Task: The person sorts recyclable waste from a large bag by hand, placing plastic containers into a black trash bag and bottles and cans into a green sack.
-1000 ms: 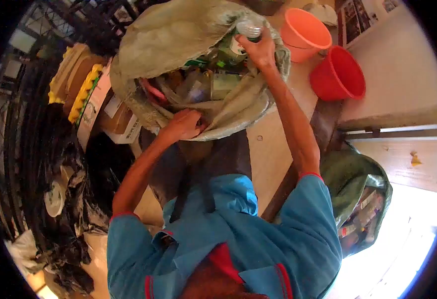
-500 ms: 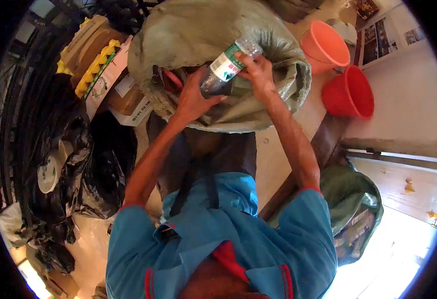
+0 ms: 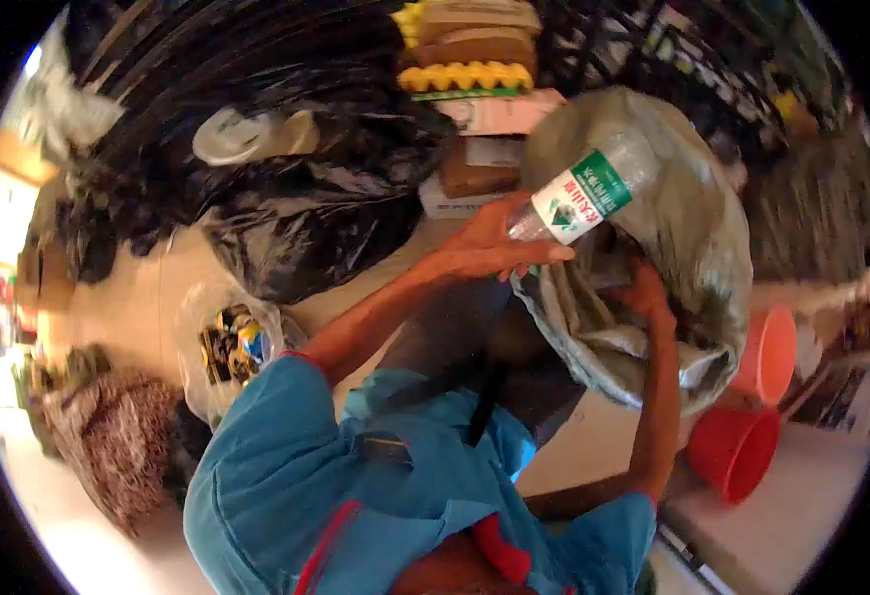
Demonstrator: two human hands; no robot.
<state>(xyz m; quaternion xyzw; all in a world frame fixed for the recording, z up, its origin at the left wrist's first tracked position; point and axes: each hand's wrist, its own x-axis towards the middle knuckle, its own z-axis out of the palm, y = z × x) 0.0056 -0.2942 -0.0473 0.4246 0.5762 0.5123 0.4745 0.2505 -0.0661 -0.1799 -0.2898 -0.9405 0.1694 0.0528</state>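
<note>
A clear plastic bottle [image 3: 586, 196] with a green and white label is gripped by my left hand [image 3: 490, 238], fingers wrapped round its lower end. It is held tilted over the near left rim of a large grey-green woven sack [image 3: 713, 218]. Inside the sack's mouth is my right hand [image 3: 643, 296], its fingers apart and partly in shadow. What lies beneath those fingers in the sack is too dark to make out.
Black plastic bags [image 3: 326, 213] lie at the left, near stacked cardboard [image 3: 480, 20] and a yellow egg tray [image 3: 467, 76]. A clear bag [image 3: 197, 347] of small items sits on the floor. A pink bucket [image 3: 770, 357] and a red bucket [image 3: 738, 454] stand right of the sack.
My view has swung to the left. My right hand has let go of the bottle and gone down into the sack. The bottle is now in my left hand alone.
</note>
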